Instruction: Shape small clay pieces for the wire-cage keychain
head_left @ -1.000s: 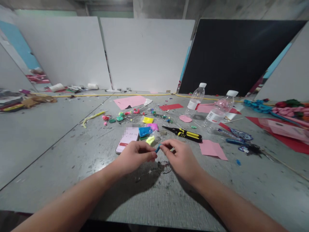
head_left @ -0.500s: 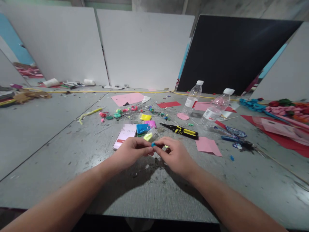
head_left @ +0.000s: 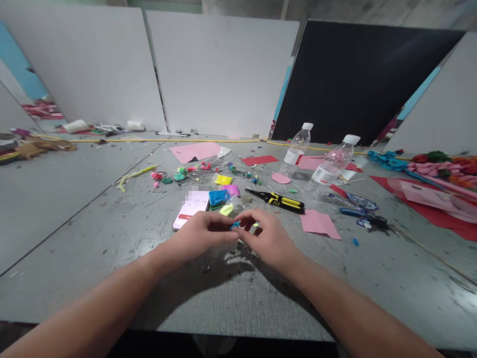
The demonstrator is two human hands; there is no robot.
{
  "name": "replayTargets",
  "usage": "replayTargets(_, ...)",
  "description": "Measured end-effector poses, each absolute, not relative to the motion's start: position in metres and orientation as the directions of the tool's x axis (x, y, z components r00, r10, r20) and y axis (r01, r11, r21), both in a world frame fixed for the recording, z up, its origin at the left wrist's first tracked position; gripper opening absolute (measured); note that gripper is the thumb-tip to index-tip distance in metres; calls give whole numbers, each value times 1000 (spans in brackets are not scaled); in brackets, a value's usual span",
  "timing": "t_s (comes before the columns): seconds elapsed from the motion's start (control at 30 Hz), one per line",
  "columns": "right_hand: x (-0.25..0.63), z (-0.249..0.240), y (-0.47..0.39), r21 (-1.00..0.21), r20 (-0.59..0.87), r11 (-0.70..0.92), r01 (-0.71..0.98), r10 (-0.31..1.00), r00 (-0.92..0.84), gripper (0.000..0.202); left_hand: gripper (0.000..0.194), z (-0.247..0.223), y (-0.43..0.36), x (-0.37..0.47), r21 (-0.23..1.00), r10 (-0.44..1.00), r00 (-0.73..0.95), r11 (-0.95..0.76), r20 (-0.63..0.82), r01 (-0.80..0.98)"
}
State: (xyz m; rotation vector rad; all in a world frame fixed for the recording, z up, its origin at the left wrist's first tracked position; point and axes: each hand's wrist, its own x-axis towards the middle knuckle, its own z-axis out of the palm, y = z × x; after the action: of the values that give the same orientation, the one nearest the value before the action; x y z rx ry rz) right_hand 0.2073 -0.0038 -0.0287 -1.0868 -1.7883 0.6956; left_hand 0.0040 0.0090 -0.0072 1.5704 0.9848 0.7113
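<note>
Between the fingertips of both hands is a small blue lump of clay [head_left: 234,225], partly covered by the fingers. My left hand [head_left: 203,231] pinches it from the left side, thumb below and forefinger above. From the right, my right hand [head_left: 266,233] closes its thumb and forefinger on the same lump. Just beyond the fingers lie a yellow-green clay packet [head_left: 226,210], a blue packet [head_left: 219,198], a purple packet [head_left: 230,190] and a yellow packet [head_left: 223,179]. A lit phone [head_left: 191,208] rests beside my left hand.
Black-and-yellow pliers [head_left: 278,200] lie beyond my right hand, near a pink paper square [head_left: 320,223]. Two clear bottles [head_left: 297,151] stand upright farther back on the right. Several coloured clay bits on wires [head_left: 181,174] are scattered behind the phone. White panels [head_left: 223,74] border the table.
Both hands stay together, with the fingers shifting slightly around the blue clay. The whole view has moved a little.
</note>
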Motion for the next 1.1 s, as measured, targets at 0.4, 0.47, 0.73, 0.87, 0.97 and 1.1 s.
replayTargets(0.4,212,-28,-1,-862,345,370,345,929,-135,13,10,-9,11,2,947,878,477,-116,-43,299)
replayTargets(0.47,212,-29,0,-877,321,354,325,935,-150,14,11,-9,11,2,948,866,499,-121,-45,296)
replayTargets(0.73,208,-24,-3,-871,324,383,307,918,-227,6,21,-9,10,3,969,861,508,-121,-6,216)
replayTargets(0.87,210,-21,-5,-849,368,428,310,900,-235,7,15,-8,11,2,963,888,459,-128,5,237)
replayTargets(0.97,213,-23,-3,-851,386,424,310,905,-180,10,17,-8,11,1,951,891,455,-137,-4,277)
replayTargets(1.1,215,-27,2,-875,357,385,293,923,-147,11,14,-9,12,1,931,878,478,-152,-27,332)
